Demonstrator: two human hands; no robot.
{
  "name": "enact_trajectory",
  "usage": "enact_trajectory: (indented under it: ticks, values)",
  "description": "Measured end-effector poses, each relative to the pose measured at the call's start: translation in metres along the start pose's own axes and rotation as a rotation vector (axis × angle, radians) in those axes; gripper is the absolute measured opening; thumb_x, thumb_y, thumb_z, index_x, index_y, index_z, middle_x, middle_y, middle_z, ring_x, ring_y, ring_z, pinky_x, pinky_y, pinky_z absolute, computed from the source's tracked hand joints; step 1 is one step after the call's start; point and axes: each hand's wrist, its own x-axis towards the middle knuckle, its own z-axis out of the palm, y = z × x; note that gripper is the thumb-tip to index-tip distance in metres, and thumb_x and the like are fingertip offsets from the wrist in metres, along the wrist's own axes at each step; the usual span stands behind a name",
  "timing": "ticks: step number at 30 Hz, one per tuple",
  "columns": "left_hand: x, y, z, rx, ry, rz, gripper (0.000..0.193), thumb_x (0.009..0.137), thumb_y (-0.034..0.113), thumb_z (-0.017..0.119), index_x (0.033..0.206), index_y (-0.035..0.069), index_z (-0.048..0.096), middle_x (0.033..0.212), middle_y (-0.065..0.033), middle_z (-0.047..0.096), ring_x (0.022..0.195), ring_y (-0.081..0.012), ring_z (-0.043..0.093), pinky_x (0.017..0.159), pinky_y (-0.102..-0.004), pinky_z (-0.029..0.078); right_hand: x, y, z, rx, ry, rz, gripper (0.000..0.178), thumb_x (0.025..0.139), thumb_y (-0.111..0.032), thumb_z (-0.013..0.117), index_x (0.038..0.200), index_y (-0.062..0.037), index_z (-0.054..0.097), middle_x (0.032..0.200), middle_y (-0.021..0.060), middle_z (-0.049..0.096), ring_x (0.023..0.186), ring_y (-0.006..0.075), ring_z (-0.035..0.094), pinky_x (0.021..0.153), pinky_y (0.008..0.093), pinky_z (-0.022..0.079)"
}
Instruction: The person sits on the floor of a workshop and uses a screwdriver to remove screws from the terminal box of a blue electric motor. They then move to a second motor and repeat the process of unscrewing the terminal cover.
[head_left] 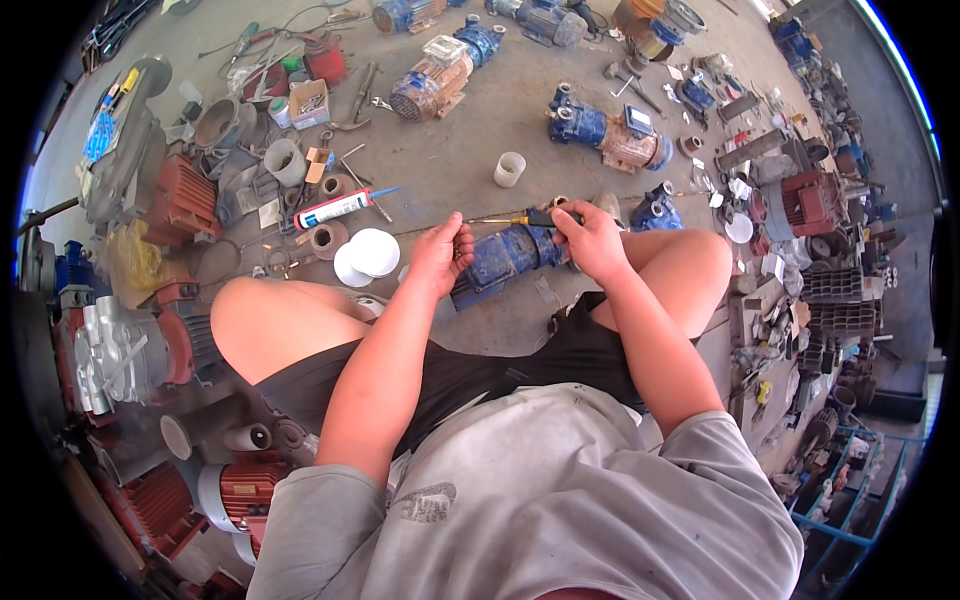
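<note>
My right hand is closed round the dark handle of a screwdriver with yellow on it. The screwdriver lies level, and its thin shaft points left toward my left hand. Curled fingers and thumb close that left hand near the tip; whatever they pinch is too small to make out. Just below both hands, a worn blue electric motor lies on the floor between my bent legs.
Ahead stand a white plastic cup, a blue and rusty pump motor and another motor. To the left lie a sealant cartridge and white round lids. Metal parts crowd the right side.
</note>
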Motion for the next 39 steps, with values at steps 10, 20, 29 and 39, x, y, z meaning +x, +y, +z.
enact_trajectory:
  ticks: [10,20,29,39]
  values:
    - [0.002,0.000,0.000,0.048,-0.008,-0.018,0.032,0.099,0.039,0.071,0.096,0.007,0.065,0.082,-0.0015,0.064,0.069,-0.0116,0.061,0.060,-0.0265,0.054,-0.003,-0.003,-0.004,0.064,-0.029,0.000,0.028,0.102,-0.025,0.064,0.114,-0.0001,0.070,0.076,0.0013,0.066,0.061,0.0062,0.054,0.055,0.0236,0.043]
    - [0.005,0.010,-0.007,0.194,-0.090,-0.084,0.032,0.097,0.036,0.075,0.094,0.006,0.064,0.077,-0.0003,0.060,0.064,-0.0105,0.055,0.056,-0.0242,0.049,0.001,0.008,-0.017,0.056,-0.209,-0.096,0.026,0.101,-0.023,0.066,0.118,-0.0040,0.069,0.084,0.0030,0.066,0.070,0.0086,0.058,0.065,0.0272,0.050]
    - [0.006,-0.049,-0.011,0.457,0.114,-0.277,0.027,0.102,0.032,0.066,0.094,0.007,0.070,0.071,0.0025,0.056,0.056,-0.0091,0.048,0.047,-0.0253,0.039,-0.036,0.015,0.003,-0.385,-0.158,-0.257,0.026,0.096,-0.023,0.067,0.114,-0.0039,0.069,0.105,0.0200,0.072,0.099,0.0389,0.069,0.087,0.0428,0.054]
    - [0.036,-0.077,-0.034,0.860,0.040,-0.436,0.018,0.101,0.020,0.062,0.097,0.008,0.075,0.076,0.0020,0.052,0.059,-0.0112,0.046,0.050,-0.0284,0.039,-0.041,0.045,0.035,-0.610,-0.263,-0.306,0.029,0.098,-0.027,0.064,0.115,-0.0041,0.065,0.110,0.0198,0.071,0.103,0.0398,0.067,0.088,0.0484,0.054]
